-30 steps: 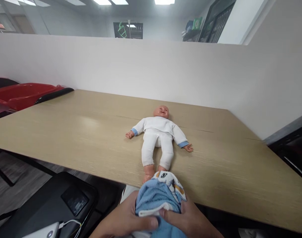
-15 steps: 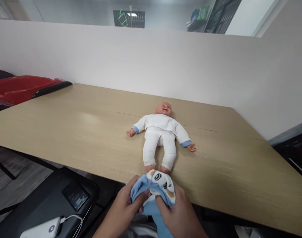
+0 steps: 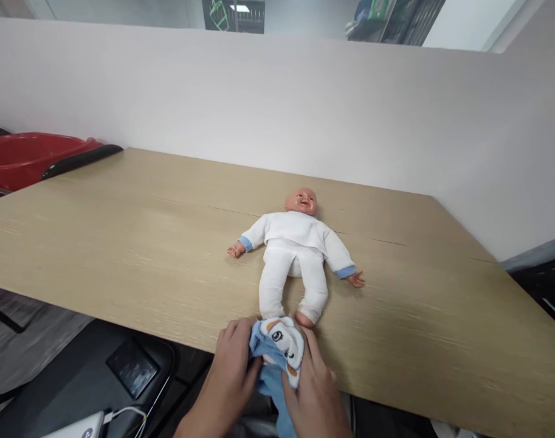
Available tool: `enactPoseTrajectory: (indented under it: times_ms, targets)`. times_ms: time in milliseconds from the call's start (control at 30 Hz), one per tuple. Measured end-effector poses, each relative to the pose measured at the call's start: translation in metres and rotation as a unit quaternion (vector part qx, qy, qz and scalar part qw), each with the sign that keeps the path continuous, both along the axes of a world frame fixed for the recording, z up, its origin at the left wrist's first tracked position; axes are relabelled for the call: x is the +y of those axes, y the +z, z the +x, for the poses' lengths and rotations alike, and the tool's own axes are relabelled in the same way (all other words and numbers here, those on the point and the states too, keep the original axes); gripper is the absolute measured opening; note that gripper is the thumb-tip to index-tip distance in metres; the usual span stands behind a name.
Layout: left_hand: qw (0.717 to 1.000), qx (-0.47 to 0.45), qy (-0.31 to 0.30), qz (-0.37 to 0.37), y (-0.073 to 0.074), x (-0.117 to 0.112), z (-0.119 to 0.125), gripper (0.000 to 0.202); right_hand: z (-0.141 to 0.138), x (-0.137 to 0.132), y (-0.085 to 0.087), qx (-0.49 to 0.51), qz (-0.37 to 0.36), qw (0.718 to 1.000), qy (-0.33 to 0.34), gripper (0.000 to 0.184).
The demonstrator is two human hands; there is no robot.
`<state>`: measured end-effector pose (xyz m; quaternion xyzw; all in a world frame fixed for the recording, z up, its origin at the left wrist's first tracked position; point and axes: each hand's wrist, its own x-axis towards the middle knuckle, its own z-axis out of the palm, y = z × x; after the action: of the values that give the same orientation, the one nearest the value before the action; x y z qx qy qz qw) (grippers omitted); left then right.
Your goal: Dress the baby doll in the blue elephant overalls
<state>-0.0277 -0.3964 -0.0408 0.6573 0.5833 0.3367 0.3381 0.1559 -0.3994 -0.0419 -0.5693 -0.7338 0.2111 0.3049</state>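
Observation:
A baby doll [image 3: 295, 234] in a white long-sleeved top with blue cuffs and white leggings lies on its back, feet toward me. Both my hands grip a soft blue garment [image 3: 270, 380] with a white embroidered animal face and orange patches. My left hand [image 3: 234, 365] pinches its left edge, thumb inside the opening. On the other edge, my right hand [image 3: 311, 386] is closed in the same way. The cloth is bunched up at the doll's feet and hides the foot on the left; whether that foot is inside cannot be told. The other bare foot [image 3: 304, 320] shows beside it.
The doll lies on a wooden table [image 3: 135, 243] against a white wall [image 3: 259, 103]. A red plastic tub [image 3: 35, 158] stands beyond the left end. Below the near edge, a black chair [image 3: 53, 365] holds a phone [image 3: 132, 367] and a white power bank [image 3: 79, 427] with a cable.
My hands and the blue garment have moved forward against the doll's feet, and the foot on the left is now covered from view. The camera view has tipped slightly downward.

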Motion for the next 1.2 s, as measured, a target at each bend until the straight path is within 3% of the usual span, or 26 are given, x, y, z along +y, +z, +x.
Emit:
enactPoseTrajectory:
  times_ms: [167,333,500,567,667,733,900,1000,1100,1200]
  targets:
    - [0.982,-0.167,-0.063,-0.063,0.001,0.004,-0.011,0.031,0.013,0.014,0.004,0.073,-0.050,0.995,0.048,0.065]
    - [0.977,-0.203,-0.060,-0.032,0.007,0.018,-0.016,0.023,0.023,0.032,0.023,0.139,-0.099,0.980,0.106,0.060]
    - [0.957,-0.282,-0.060,-0.020,0.016,0.036,-0.017,0.013,0.028,0.054,0.051,0.164,-0.106,0.971,0.135,0.077]
    - [0.952,-0.303,-0.037,-0.018,0.016,0.044,-0.016,0.017,0.033,0.067,0.055,0.170,-0.104,0.968,0.150,0.075]
    - [0.951,-0.309,0.017,-0.004,0.017,0.059,-0.014,0.024,0.044,0.091,0.053,0.166,-0.141,0.960,0.176,0.052]
    - [0.950,-0.313,0.017,-0.007,0.020,0.071,-0.013,0.027,0.051,0.107,0.051,0.165,-0.173,0.956,0.168,0.042]
    - [0.936,-0.332,-0.071,-0.091,0.029,0.094,-0.014,0.034,0.061,0.144,0.052,0.165,-0.243,0.933,0.207,0.060]
    - [0.924,-0.340,-0.121,-0.123,0.027,0.097,-0.024,0.055,0.066,0.153,0.049,0.173,-0.274,0.913,0.246,0.051]
    - [0.906,-0.365,-0.162,-0.141,0.025,0.096,-0.035,0.075,0.067,0.152,0.044,0.173,-0.261,0.925,0.215,0.046]
    - [0.920,-0.343,-0.126,-0.141,0.028,0.097,-0.040,0.053,0.063,0.144,0.045,0.145,-0.221,0.952,0.153,0.052]
